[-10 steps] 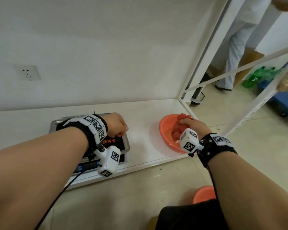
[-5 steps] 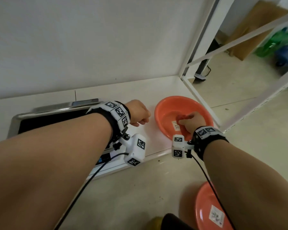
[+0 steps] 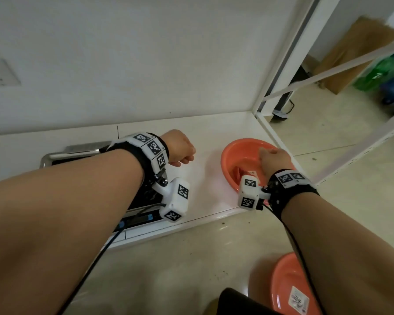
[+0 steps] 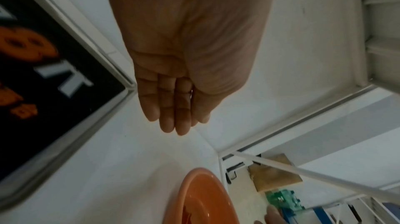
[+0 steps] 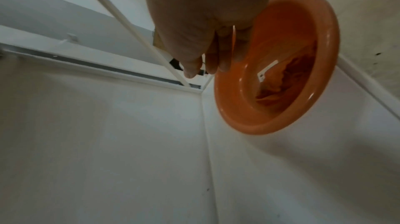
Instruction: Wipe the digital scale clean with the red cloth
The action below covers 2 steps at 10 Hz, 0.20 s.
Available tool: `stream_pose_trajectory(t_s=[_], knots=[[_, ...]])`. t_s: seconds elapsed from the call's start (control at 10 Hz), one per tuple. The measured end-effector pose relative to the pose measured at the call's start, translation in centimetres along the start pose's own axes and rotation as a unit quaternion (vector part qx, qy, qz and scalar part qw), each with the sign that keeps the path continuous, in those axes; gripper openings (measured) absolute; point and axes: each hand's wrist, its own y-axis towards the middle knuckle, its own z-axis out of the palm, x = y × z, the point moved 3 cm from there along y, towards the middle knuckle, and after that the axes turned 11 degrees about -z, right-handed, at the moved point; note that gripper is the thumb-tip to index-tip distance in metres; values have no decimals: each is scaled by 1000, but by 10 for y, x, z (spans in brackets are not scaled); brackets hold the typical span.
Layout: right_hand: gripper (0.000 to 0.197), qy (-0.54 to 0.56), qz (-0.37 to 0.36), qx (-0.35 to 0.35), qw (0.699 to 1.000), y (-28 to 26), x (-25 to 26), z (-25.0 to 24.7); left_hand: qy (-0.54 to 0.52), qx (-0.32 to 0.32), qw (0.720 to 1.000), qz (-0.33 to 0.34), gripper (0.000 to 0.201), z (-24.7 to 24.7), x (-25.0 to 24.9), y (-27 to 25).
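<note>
Just right of the digital scale (image 3: 82, 153), the left hand (image 3: 181, 150) is held above the white shelf (image 3: 209, 130); in the left wrist view its fingers (image 4: 171, 107) are seen lying together, loosely bent, and nothing is held in them. Only part of the scale is shown, since most of it is covered by the left forearm: a steel-rimmed tray with a black printed sheet on it, and below that a front panel with a blue strip. The scale is set on the low white shelf against the wall, well to the left of the orange basin (image 3: 234, 153).

Over that basin the right hand (image 3: 275, 161) is held, knuckles up. In the right wrist view its fingers (image 5: 216, 59) are seen loosely curled beside the basin's rim, and nothing is gripped by them. The red cloth (image 5: 279, 80) is left crumpled in the bottom of the basin, beside a white label; in the head view only a small patch of it is seen under the right hand.

A second orange basin (image 3: 289, 289) with a sticker inside is seen on the floor at the lower right. A wall socket (image 3: 0, 72) is fixed to the wall at the far left, and a white metal frame (image 3: 282, 64) is seen at the shelf's right end.
</note>
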Motion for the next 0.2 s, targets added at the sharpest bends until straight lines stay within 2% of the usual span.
stream_pose_trajectory(t_s=[0.1,0.2], knots=[[36,67,-32,-2,997,-16,43,5,-18,-23,1000,0,25,-34,5,-20],[35,142,-20,43,989,-38,88,20,-75,-69,995,19,18,-67,13,-41]])
